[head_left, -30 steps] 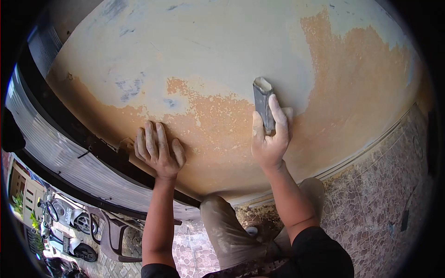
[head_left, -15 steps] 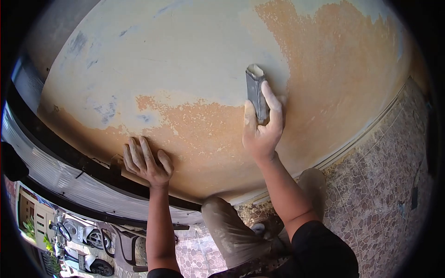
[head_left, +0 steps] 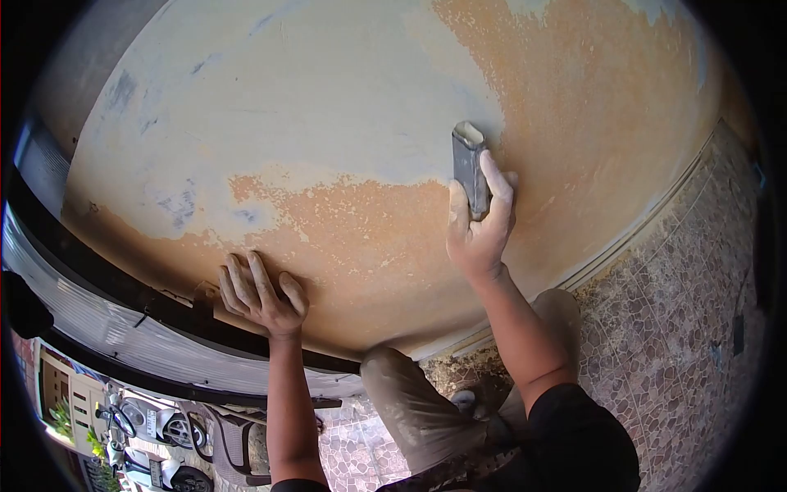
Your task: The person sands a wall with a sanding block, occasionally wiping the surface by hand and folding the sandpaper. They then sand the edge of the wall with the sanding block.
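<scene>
A large curved panel [head_left: 328,107] with pale grey and orange-brown patches fills the upper part of the head view. My right hand [head_left: 484,221] grips a dark grey block [head_left: 470,170] wrapped in a sheet, its pale open end facing away from me. The block lies against the panel near the border between the grey and orange areas. My left hand [head_left: 264,295] rests flat on the orange part near the panel's lower left edge, fingers spread and dusty, holding nothing.
A black frame bar [head_left: 221,328] runs along the panel's lower left edge. Stone-patterned floor [head_left: 648,353] lies at the right. My bent knees [head_left: 402,394] are below the panel. A brown chair [head_left: 234,443] and parked motorbikes [head_left: 156,426] stand at lower left.
My right hand and the block have shifted slightly right and down over the panel. The view has moved a little, while my left hand stays in place on the panel.
</scene>
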Available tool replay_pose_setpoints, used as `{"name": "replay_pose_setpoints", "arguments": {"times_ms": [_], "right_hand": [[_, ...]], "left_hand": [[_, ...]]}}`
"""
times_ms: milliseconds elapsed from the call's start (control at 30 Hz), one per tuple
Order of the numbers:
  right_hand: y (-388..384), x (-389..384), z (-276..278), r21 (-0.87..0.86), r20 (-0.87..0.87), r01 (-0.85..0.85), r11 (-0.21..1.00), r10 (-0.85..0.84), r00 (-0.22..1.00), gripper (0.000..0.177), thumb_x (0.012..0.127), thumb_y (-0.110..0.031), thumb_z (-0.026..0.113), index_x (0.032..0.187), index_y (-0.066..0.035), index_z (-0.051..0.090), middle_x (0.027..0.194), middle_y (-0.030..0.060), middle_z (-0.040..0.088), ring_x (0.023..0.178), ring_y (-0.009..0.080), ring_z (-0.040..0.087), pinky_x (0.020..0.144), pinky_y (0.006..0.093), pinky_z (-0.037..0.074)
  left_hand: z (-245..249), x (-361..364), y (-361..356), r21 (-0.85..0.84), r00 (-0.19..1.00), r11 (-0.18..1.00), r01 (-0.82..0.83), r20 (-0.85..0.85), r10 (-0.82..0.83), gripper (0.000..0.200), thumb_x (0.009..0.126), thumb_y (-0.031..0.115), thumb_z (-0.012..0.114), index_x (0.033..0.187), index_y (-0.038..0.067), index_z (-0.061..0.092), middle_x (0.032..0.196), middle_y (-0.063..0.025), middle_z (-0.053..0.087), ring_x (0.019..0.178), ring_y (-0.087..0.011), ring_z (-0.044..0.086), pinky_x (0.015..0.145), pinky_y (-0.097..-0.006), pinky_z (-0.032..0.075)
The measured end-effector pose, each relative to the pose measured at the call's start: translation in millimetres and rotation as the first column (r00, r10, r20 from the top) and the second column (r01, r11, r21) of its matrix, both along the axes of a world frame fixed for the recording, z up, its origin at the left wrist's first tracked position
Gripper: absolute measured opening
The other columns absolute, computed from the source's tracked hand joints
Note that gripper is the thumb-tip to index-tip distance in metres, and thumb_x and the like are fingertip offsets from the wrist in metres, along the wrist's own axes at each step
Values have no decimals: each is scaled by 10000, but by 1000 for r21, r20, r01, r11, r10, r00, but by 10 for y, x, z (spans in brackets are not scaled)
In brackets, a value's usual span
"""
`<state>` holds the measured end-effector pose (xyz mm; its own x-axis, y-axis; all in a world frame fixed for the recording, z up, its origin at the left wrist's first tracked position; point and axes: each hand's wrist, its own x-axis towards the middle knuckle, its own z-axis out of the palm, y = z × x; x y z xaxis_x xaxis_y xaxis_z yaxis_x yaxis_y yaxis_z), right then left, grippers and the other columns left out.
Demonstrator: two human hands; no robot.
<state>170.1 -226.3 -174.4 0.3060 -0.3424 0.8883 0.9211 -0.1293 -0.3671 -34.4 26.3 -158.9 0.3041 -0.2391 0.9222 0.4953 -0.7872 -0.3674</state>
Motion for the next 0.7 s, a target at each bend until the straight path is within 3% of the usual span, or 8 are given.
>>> {"name": "replay_pose_setpoints", "arguments": {"times_ms": [133,267,367,467,500,533,667,700], "right_hand": [[46,-32,-83,-23,20,74,997,-74,997,567,908,37,739,1438,-11,544,992,140,602,816,297,536,700,421,448],[132,-303,-1732,-193,22,52,980,-49,999,644,905,33,750,1484,-95,498,960,140,593,799,304,533,696,448,438],[-1,-274,-1446,-210,28,16,978,-10,1000,618,904,36,755,1462,-61,509,972,146,592,797,303,537,695,439,440],[-95,77,-411,-18,-55,61,998,-62,997,572,924,30,736,1446,12,502,999,155,582,826,295,547,726,433,461],[-182,98,-151,-16,-204,-43,999,39,978,583,1024,-7,649,1535,40,372,1316,188,551,1133,220,604,981,350,513],[-214,187,64,35,-171,-48,998,53,984,576,1046,-6,609,1552,43,339,1359,200,539,1193,223,594,1019,342,508],[5,61,-467,163,-209,-28,986,63,976,610,971,17,683,1516,36,409,1181,201,561,957,296,574,815,445,490],[58,-47,-927,-4,-177,35,999,-36,984,595,985,22,660,1508,40,375,1221,240,553,1008,327,588,859,475,492]], "left_hand": [[-26,3,35,-26,999,999,34,20,-33,539,1028,350,505,1444,31,631,1568,-243,503,1459,-451,420,1179,-573,314],[-25,10,38,-29,999,999,30,12,-30,539,1033,359,501,1439,30,635,1568,-243,502,1457,-451,422,1181,-572,312],[-39,23,53,-10,998,999,49,31,-48,535,1037,362,499,1435,35,640,1568,-242,502,1455,-450,425,1183,-569,312],[-38,3,33,-32,999,999,35,7,-35,534,1034,363,502,1432,36,644,1566,-244,503,1454,-451,426,1182,-570,318],[-45,4,37,-37,999,999,38,17,-38,535,1032,364,504,1432,38,644,1565,-245,503,1454,-452,425,1182,-570,319],[-47,12,41,-35,999,999,39,22,-38,535,1032,364,504,1432,38,644,1565,-245,503,1454,-452,425,1182,-570,319],[-65,12,48,-32,999,999,41,38,-40,537,1028,370,512,1428,39,647,1564,-241,505,1454,-450,426,1182,-573,316],[-66,16,58,-37,999,999,32,28,-31,537,1027,372,513,1427,41,649,1564,-240,506,1454,-450,427,1183,-573,315]]}}
